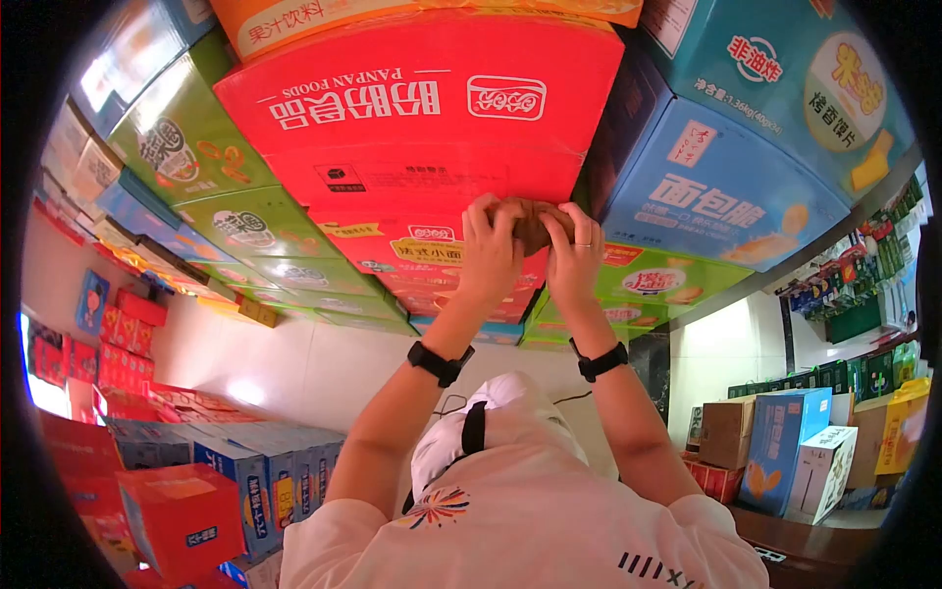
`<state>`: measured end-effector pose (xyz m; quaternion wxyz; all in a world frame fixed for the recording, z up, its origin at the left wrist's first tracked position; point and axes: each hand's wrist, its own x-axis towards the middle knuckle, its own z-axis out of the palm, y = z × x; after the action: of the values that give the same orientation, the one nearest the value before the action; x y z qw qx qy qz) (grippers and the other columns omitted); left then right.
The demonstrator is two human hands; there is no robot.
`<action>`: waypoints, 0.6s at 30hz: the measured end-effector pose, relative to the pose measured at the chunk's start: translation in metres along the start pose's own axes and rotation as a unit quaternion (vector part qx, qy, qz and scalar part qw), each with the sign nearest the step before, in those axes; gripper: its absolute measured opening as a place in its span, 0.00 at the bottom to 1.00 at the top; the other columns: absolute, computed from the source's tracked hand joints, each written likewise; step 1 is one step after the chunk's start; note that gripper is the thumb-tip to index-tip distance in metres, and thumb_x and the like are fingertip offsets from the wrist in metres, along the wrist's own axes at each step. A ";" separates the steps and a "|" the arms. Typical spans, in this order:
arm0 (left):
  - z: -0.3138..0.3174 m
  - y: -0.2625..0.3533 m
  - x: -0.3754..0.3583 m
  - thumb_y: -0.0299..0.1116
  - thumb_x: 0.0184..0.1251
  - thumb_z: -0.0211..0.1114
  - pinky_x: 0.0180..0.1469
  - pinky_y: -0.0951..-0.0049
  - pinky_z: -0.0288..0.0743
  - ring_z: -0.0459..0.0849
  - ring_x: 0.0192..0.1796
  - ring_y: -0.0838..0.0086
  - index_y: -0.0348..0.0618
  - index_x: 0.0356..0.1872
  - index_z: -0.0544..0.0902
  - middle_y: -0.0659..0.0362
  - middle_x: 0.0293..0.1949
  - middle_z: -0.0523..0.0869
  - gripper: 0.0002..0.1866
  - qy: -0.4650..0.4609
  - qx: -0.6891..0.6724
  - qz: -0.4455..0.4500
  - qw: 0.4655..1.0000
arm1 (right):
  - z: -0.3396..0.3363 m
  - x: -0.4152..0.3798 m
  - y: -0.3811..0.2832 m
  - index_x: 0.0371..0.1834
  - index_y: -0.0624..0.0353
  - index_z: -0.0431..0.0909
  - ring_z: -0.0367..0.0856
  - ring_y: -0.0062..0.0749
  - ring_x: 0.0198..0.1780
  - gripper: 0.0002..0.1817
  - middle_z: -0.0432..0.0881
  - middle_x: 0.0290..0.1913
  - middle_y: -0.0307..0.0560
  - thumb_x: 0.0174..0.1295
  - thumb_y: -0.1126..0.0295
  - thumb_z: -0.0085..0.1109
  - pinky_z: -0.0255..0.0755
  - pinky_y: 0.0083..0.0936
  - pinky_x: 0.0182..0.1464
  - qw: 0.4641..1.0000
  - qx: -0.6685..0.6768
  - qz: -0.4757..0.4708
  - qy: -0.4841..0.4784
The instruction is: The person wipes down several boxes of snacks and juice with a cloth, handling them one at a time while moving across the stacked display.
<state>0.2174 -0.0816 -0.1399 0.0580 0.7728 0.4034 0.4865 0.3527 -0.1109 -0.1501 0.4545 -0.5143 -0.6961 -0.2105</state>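
Note:
A large red carton (392, 147) with white lettering fills the upper middle of the head view. At its lower right edge a bent piece of brown cardboard (535, 226) shows, seemingly part of the carton. My left hand (493, 245) grips this piece with curled fingers. Close beside it, my right hand (574, 250), with a ring on one finger, pinches the other end. Under my fingers lies another printed red face (412, 231) with a yellow label. Black bands circle both wrists.
Green cartons (265, 221) are stacked on the left. A blue carton (706, 196), a teal carton (765, 69) and green cartons (638, 280) stand on the right. Red and blue boxes (260, 491) sit at lower left; more boxes (785, 452) stand at lower right, above a pale floor (294, 363).

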 end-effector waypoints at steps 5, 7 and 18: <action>0.021 -0.027 -0.018 0.18 0.47 0.59 0.55 0.56 0.65 0.65 0.53 0.50 0.51 0.51 0.76 0.47 0.53 0.64 0.26 0.038 0.077 0.034 0.996 | 0.016 -0.022 0.000 0.52 0.53 0.75 0.69 0.45 0.53 0.21 0.69 0.56 0.46 0.52 0.75 0.58 0.61 0.44 0.55 0.998 -0.064 0.019 -0.016; 0.023 -0.031 -0.024 0.17 0.49 0.59 0.56 0.56 0.64 0.65 0.53 0.50 0.55 0.53 0.77 0.46 0.53 0.64 0.27 0.044 0.069 0.028 0.996 | 0.016 -0.021 -0.006 0.53 0.53 0.74 0.69 0.45 0.54 0.21 0.69 0.56 0.46 0.52 0.74 0.59 0.61 0.44 0.54 0.997 -0.075 0.028 -0.021; -0.018 -0.045 -0.027 0.17 0.43 0.58 0.51 0.59 0.69 0.68 0.51 0.53 0.56 0.55 0.77 0.49 0.52 0.68 0.32 -0.028 0.156 -0.016 0.987 | 0.027 0.005 -0.030 0.47 0.58 0.75 0.72 0.40 0.43 0.19 0.72 0.43 0.46 0.49 0.72 0.54 0.65 0.36 0.42 0.992 -0.086 -0.007 -0.088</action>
<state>0.1722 -0.0751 -0.1713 -0.0440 0.7790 0.4849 0.3951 0.3140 -0.0991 -0.1539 0.3440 -0.5629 -0.7166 -0.2265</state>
